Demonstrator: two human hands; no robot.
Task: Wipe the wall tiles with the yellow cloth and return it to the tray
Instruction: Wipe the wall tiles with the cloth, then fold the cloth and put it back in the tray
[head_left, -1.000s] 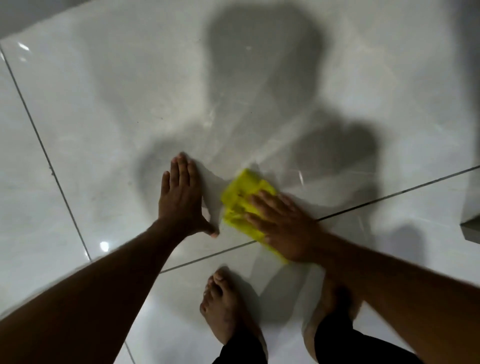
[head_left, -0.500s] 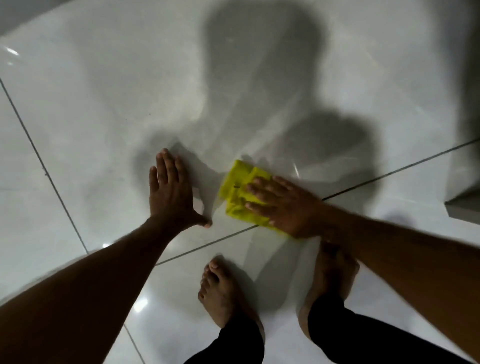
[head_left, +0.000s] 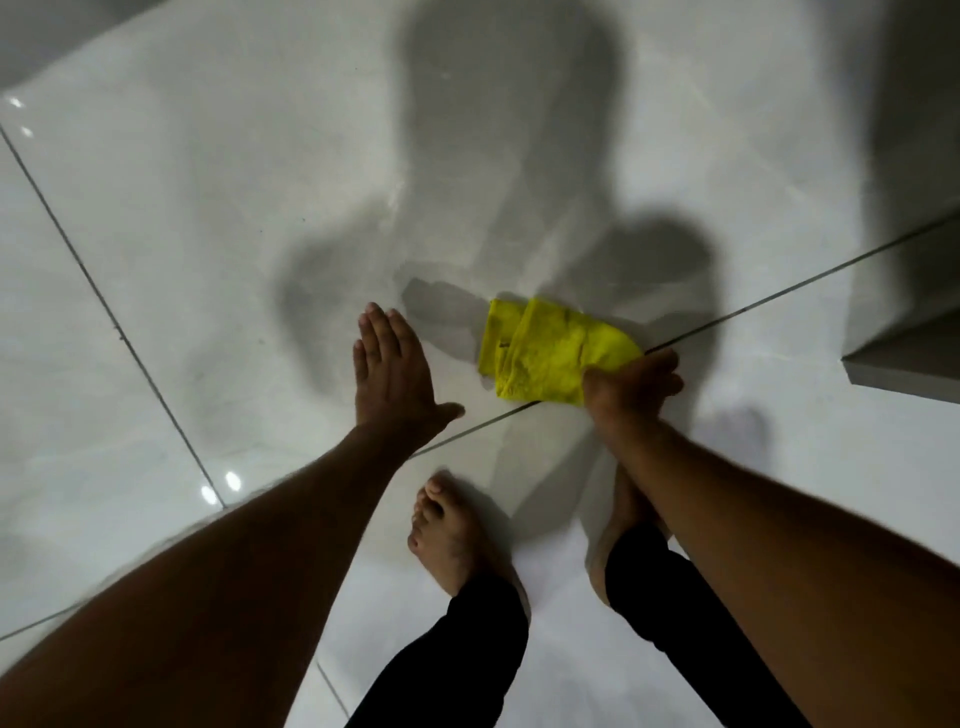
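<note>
A folded yellow cloth (head_left: 550, 353) lies flat against the glossy white wall tiles (head_left: 249, 218), just above a dark grout line. My right hand (head_left: 631, 387) grips the cloth's lower right corner, with most of the cloth showing to the left of the fingers. My left hand (head_left: 392, 371) rests flat on the tile to the left of the cloth, fingers together and thumb spread out, holding nothing. No tray is in view.
My two bare feet (head_left: 452, 535) and black trouser legs stand on the white floor below the hands. A white ledge or step (head_left: 904, 358) juts out at the right edge. Dark shadows of me fall across the tiles.
My right hand slid from on top of the cloth down to its lower right corner and now pinches it. The cloth has shifted right. My left hand stayed flat on the tile.
</note>
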